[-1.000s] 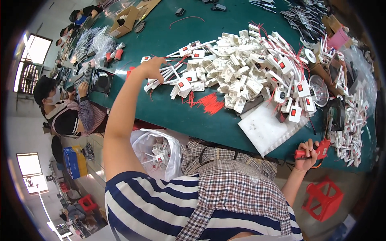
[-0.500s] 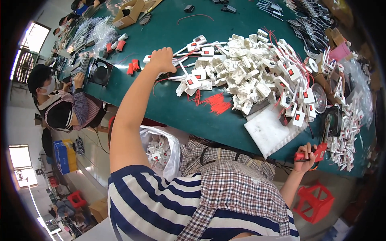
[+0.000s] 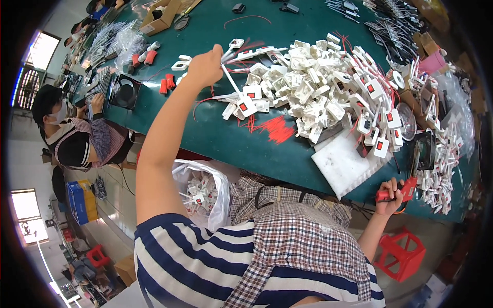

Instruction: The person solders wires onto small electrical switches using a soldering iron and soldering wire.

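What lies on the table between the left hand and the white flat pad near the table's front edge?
In the head view, between the left hand and the white pad lie loose white switch parts and a tuft of red wires on green table.

A green counter (image 3: 215, 133) is carrying a big heap of white switch parts (image 3: 318, 92). Just below the heap, loose red wire bits (image 3: 277, 128) and a white plastic sheet (image 3: 344, 164) are lying; a cardboard box (image 3: 162, 15) is sitting far to its left.

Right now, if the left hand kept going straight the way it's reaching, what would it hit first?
Most likely the pile of white plastic parts on the green table. The left hand already grips a white strip from its near edge, though depth is hard to judge.
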### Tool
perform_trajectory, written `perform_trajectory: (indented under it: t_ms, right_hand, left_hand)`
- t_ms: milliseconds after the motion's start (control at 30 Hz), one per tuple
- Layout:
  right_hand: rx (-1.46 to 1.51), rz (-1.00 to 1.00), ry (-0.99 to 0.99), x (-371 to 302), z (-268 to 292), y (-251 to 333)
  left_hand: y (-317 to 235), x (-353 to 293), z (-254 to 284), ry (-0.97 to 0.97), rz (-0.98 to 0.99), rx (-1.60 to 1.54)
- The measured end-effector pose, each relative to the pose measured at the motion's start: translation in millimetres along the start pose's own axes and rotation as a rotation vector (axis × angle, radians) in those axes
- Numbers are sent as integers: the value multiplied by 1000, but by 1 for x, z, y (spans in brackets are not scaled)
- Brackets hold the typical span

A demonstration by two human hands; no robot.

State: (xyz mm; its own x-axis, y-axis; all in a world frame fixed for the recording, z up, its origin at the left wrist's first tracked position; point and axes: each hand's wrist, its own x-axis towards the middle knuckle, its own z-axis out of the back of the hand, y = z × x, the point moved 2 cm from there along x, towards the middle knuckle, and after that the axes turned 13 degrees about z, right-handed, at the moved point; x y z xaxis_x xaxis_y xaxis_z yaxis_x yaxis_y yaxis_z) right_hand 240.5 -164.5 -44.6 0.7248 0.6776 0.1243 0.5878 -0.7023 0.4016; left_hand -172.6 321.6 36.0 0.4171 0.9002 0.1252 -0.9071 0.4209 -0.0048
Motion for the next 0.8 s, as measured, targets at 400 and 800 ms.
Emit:
perform_trajectory:
  t_ms: [400,800]
  right_hand:
    - [16,-18,16,1,-2,-1]
    - [28,-25,-1,2,-2,0]
  left_hand:
    - [-19,27,-2,383,61,-150]
    - [-31,29,-39,291,201,-153]
